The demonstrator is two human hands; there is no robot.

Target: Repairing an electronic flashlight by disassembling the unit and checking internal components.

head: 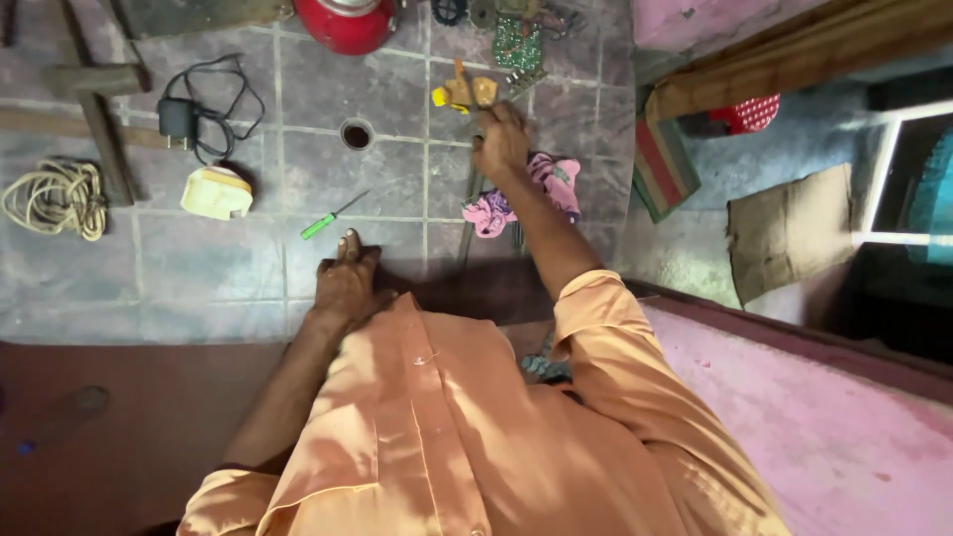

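A person in an orange shirt (437,437) leans over a grey tiled floor (218,268), seen from a camera on their head.

The left hand (345,283) lies flat on the floor, palm down, fingers spread and holding nothing. Just beyond its fingertips lies a small screwdriver with a green handle (323,224), near but not touching.

The right hand (501,142) reaches farther out, fingers curled downward over the top end of a thin dark rod (469,213) that runs along the floor toward the person. Whether this grip is closed on the rod or only resting on it cannot be told. Beside the right wrist sits a crumpled pink cloth (541,189). Just past the right hand lie small yellow and tan parts (463,93), and beyond them a green circuit board (517,45).

Toward the floor's far edge stands a red rounded vessel (347,25). Toward the left are a small round drain hole (356,134), a black charger with its cable (194,114), a pale yellow plastic casing (215,192), and a coil of light rope (55,197).
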